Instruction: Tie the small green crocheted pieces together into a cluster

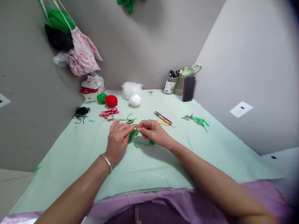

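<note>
Here in mid-counter, a small green yarn piece (131,137) sits under the fingertips of the left hand (118,135), whose grip is closed on it. In from 3 o'clock comes the right hand (153,130), thumb and forefinger pressed together right at those fingertips; whatever they pinch is too small to tell. At 12 o'clock, just beyond, a little green-and-red yarn piece (130,121) lies on the pale-green covered counter (149,174). Out at 2 o'clock, orange-handled metal snips (166,119) lie beside a slim yellow-handled tool (163,123), and near 3 o'clock there's a bundle of green and red yarn ends (198,120). Over to 11 o'clock, a round red yarn ball (111,101); at 12, a white yarn ball (135,100) before fluffy white stuffing (131,89); at 10, tangled black yarn (81,113).
</note>
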Motion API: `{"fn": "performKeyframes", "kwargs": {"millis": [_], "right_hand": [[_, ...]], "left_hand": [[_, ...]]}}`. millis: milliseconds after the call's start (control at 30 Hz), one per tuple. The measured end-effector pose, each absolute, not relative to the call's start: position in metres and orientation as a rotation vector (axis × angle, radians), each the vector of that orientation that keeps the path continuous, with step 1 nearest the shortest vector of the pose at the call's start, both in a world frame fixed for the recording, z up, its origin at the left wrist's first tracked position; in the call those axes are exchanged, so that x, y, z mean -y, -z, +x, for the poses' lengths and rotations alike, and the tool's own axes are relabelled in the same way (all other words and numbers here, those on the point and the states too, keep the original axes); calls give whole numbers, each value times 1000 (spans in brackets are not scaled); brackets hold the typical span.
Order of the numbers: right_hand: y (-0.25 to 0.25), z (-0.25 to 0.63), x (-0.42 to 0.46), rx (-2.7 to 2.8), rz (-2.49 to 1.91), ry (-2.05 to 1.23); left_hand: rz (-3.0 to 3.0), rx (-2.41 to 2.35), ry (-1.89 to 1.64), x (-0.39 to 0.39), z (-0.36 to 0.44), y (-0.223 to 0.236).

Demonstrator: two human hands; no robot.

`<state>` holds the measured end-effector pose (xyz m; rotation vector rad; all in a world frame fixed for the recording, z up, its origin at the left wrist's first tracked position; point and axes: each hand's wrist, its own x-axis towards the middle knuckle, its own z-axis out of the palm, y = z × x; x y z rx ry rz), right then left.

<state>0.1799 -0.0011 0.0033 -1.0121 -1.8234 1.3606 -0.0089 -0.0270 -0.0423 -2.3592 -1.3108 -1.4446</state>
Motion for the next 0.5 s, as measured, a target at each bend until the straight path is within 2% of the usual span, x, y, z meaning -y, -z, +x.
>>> {"fn": "performKeyframes", "kwargs": {"millis": [300, 500], "right_hand": [[0, 180, 1, 1882, -1007, -1262], [-1, 178, 3, 2057, -1075, -934]], "left_hand": [[-2375, 1291, 1427, 27, -10, 44], [-2381, 1312, 1386, 27, -10, 44]]}}
